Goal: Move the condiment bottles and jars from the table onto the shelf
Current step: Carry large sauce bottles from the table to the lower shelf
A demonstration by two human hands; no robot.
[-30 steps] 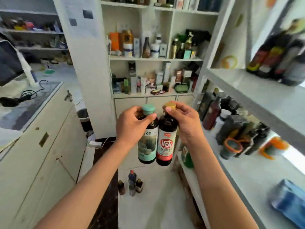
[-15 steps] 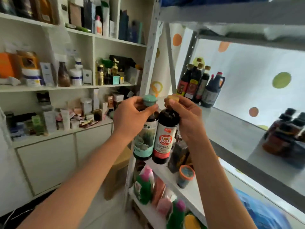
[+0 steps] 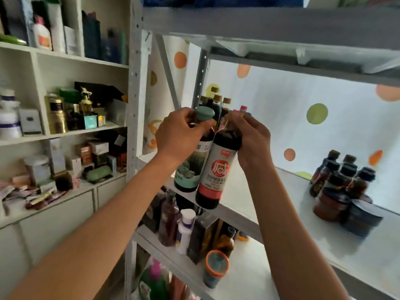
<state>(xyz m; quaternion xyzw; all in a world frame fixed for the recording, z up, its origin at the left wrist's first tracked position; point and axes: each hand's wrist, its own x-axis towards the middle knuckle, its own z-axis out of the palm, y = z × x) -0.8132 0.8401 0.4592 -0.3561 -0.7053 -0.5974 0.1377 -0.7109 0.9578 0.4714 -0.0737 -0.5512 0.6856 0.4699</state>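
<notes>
while held, bottles (image 3: 213,169) caps-up, tilted

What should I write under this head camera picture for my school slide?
Left hand and right hand lift a green-capped dark bottle and red-labelled dark bottle toward the white metal shelf.

Saw a white bookcase (image 3: 39,83) at the left. Noted on its middle level a gold canister (image 3: 55,113), a small teal box (image 3: 90,122) just right of it, and a white box (image 3: 30,121) further left. Found loose sachets (image 3: 41,197), blurred and perhaps cosmetics samples, on the ledge above two cupboard doors (image 3: 56,224). Made out a white backdrop (image 3: 281,83) with coloured dots at the far right.
</notes>
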